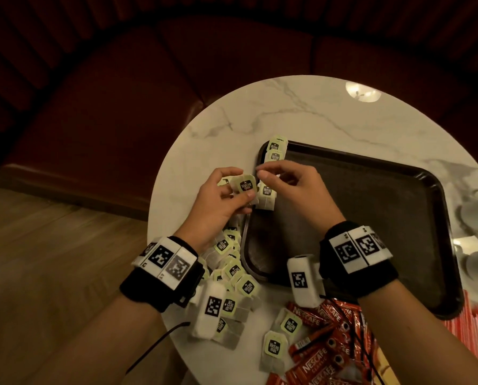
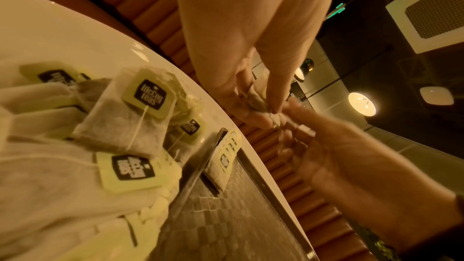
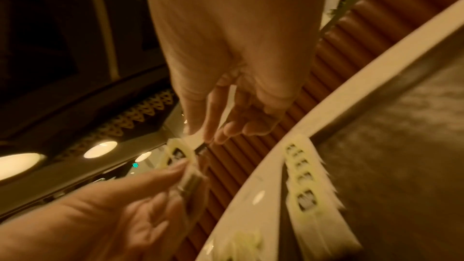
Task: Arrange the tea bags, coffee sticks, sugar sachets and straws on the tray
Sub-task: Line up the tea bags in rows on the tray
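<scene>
While our left hand point(image 1: 221, 198) pinches a tea bag point(image 1: 244, 185) beside the tray point(image 1: 385, 218), our right hand point(image 1: 290, 187) hovers over its rim, fingers loosely curled, holding nothing.

Light: dim, warm amber | Source: round ceiling lamps point(image 2: 361, 103) | Glare: lamp reflection point(image 1: 362, 91) on marble desk point(image 1: 301, 112) | Shadows: booth seat point(image 1: 121, 93) nearly black | Blur: right wrist view motion-smeared, left wrist near tea bags soft | Distortion: strong wide-angle bending at edges
</scene>
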A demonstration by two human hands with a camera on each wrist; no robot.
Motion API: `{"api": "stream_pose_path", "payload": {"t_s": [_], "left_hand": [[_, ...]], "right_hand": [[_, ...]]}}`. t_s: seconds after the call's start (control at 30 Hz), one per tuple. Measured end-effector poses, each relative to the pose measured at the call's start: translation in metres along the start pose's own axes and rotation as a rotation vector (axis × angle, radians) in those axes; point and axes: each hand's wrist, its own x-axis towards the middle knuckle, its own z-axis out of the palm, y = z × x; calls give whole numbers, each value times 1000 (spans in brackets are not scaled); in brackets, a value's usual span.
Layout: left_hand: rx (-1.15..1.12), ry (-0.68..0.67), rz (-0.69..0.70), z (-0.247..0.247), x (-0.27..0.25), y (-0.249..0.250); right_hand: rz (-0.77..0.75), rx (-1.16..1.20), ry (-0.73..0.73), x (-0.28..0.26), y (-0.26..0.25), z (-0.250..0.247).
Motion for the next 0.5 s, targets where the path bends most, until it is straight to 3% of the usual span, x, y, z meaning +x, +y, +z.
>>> {"api": "stream_pose_path", "payload": {"t_s": [0.2, 0.5], "left_hand": [[24, -82, 56, 2, -1, 4], [57, -60, 103, 0, -2, 2]], "right_hand": [[-47, -38, -80, 2, -8, -1], [59, 178, -81, -4, -9, -5]]}}
